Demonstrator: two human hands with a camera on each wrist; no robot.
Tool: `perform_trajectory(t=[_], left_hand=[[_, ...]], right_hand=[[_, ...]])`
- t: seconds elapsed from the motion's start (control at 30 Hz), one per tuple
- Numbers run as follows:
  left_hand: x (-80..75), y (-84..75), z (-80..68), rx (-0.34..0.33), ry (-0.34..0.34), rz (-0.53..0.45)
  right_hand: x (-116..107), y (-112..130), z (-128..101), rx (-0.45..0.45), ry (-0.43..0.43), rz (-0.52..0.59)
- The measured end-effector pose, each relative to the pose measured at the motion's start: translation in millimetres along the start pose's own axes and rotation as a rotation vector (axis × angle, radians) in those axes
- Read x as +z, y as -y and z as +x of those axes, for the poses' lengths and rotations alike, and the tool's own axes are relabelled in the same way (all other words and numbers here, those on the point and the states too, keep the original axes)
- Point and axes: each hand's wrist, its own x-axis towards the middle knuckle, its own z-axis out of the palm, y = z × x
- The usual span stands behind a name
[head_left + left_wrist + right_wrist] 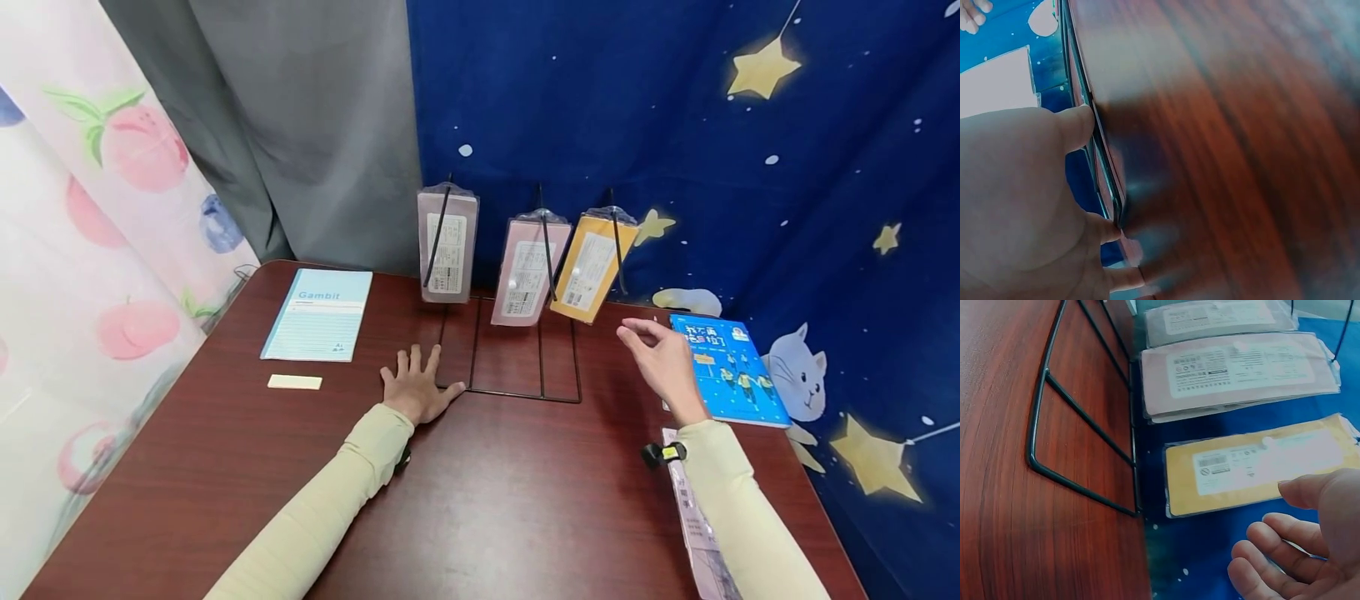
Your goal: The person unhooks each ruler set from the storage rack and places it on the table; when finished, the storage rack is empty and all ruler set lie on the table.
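A black wire rack [525,396] stands on the table, with three clear-wrapped packets hanging from its hooks. The packets are greyish [450,254] on the left, pink [527,271] in the middle and yellow [592,271] at right, tilted. With fingers spread, my left hand [414,390] rests at the left front corner of the rack's base; in the left wrist view its thumb [1079,128] touches the wire. My right hand [663,362] hovers right of the yellow packet, fingers loosely bent, holding nothing. In the right wrist view a gap separates the fingers [1254,569] from the rack base.
A light blue notebook [318,317] and a small cream strip [295,382] lie on the table's left. To the right is a blue book [731,367]. Beneath my right forearm, a pale pink package [697,533] is partly hidden. Curtains [525,100] hang behind the table.
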Motion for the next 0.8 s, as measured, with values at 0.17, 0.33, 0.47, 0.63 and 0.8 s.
perform_trajectory(t=[0.17,0.33,0.47,0.63,0.8], left_hand=[[0.5,0.2,0.3,-0.007,-0.002,0.000],[2.8,1.5,2.9,-0.018,0.024,0.004],[3.7,2.1,4.9,-0.018,0.021,0.009],[4.0,2.2,5.0,-0.018,0.012,0.015],[2.7,0.1,2.1,-0.014,0.002,0.014]], right_hand=[[12,-1,16,-0.015,-0.018,0.046],[21,0,32,-0.010,-0.047,0.106],[29,0,40,-0.002,-0.065,0.123],[39,0,50,0.001,-0.068,0.178],[42,1,59,0.013,-0.080,0.238]])
